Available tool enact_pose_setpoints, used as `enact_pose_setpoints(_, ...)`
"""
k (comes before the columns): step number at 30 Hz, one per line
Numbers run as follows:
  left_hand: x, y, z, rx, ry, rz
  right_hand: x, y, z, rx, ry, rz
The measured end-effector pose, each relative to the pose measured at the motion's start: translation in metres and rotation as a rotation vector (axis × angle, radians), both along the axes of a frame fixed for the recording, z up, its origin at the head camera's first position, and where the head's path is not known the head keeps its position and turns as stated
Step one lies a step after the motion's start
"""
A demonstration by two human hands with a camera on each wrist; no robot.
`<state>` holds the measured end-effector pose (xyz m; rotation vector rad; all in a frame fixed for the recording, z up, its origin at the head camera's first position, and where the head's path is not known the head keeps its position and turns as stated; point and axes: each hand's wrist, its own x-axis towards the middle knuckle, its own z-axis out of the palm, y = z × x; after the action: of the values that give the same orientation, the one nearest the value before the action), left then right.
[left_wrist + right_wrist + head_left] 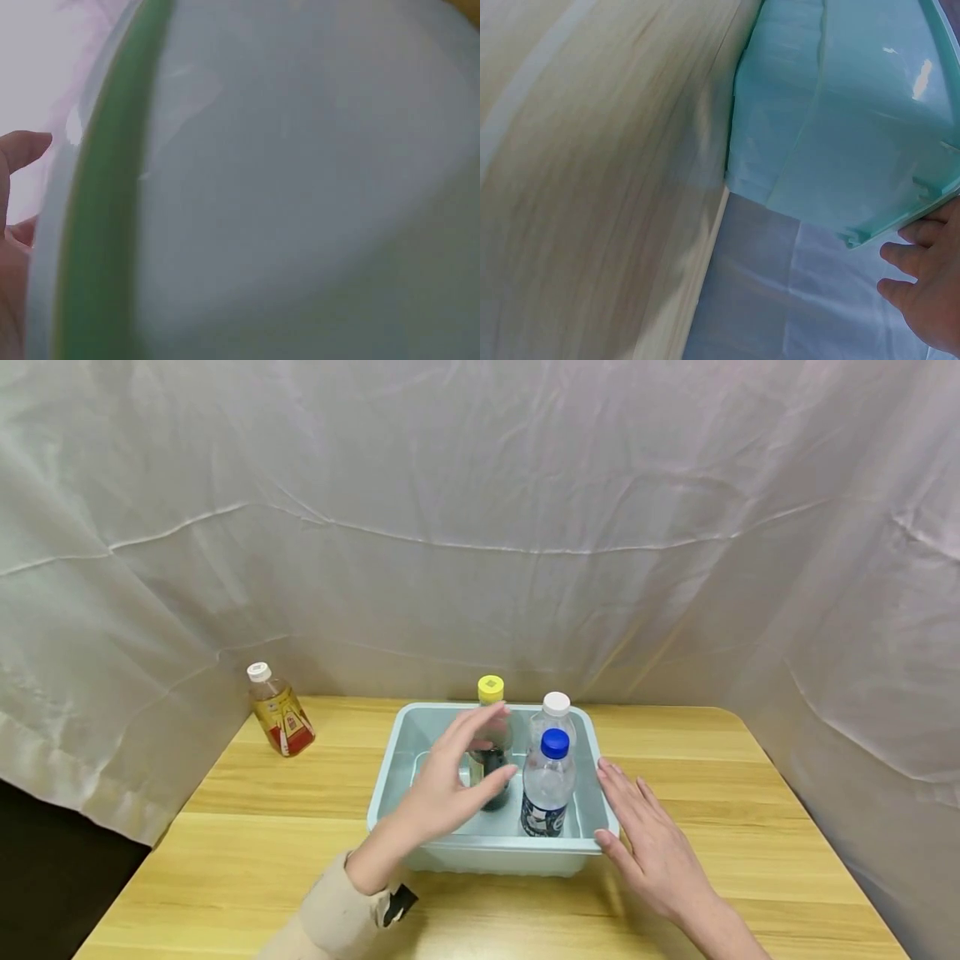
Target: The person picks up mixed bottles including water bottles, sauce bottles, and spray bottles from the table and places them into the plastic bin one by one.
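A pale blue-green plastic bin (510, 852) stands on the table. Over its left half is my left hand (450, 777), thumb and fingers spread in a wide curve before a dark-liquid bottle with a yellow cap (491, 687); I see no grip on it. Inside the bin at right stand a clear bottle with a blue cap (549, 781) and, behind it, one with a white cap (557, 703). My right hand (656, 843) lies along the bin's right rim, fingers straight. In the right wrist view its fingertips (904, 259) are at the rim.
A bottle of reddish drink with a white cap (283, 714) stands at the back left of the wooden table (720, 793). Pale cloth (480, 527) hangs behind and at both sides. The bin's wall (300, 150) fills most of the left wrist view.
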<state>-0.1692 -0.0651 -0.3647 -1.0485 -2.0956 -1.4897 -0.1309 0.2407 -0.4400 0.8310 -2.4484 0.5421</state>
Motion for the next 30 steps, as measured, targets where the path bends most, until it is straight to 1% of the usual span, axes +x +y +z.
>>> enact_pose_setpoints(5,-0.003,-0.02,0.01,0.123,0.066,0.056,-0.001,0.0,-0.001,-0.002,0.005,0.004)
enact_pose_setpoints(8,-0.006,-0.037,0.014,0.185,0.089,0.097,-0.002,0.0,-0.002,-0.004,0.017,0.01)
enact_pose_setpoints(12,-0.009,-0.062,0.021,0.267,0.089,0.158,-0.002,0.0,-0.002,-0.005,0.015,0.012)
enact_pose_setpoints(17,-0.01,-0.092,0.027,0.365,0.097,0.266,-0.002,0.001,-0.002,-0.007,0.022,0.015)
enact_pose_setpoints(21,-0.012,-0.115,0.028,0.44,0.102,0.361,-0.003,0.001,-0.003,-0.008,0.042,0.022)
enact_pose_setpoints(25,-0.016,-0.139,0.027,0.524,0.094,0.458,-0.003,0.001,-0.003,-0.009,0.046,0.026)
enact_pose_setpoints(28,-0.02,-0.156,0.024,0.612,0.081,0.511,-0.003,0.001,-0.003,-0.008,0.049,0.027)
enact_pose_setpoints(30,-0.023,-0.167,0.021,0.66,0.069,0.558,-0.003,0.001,-0.003,-0.009,0.05,0.028)
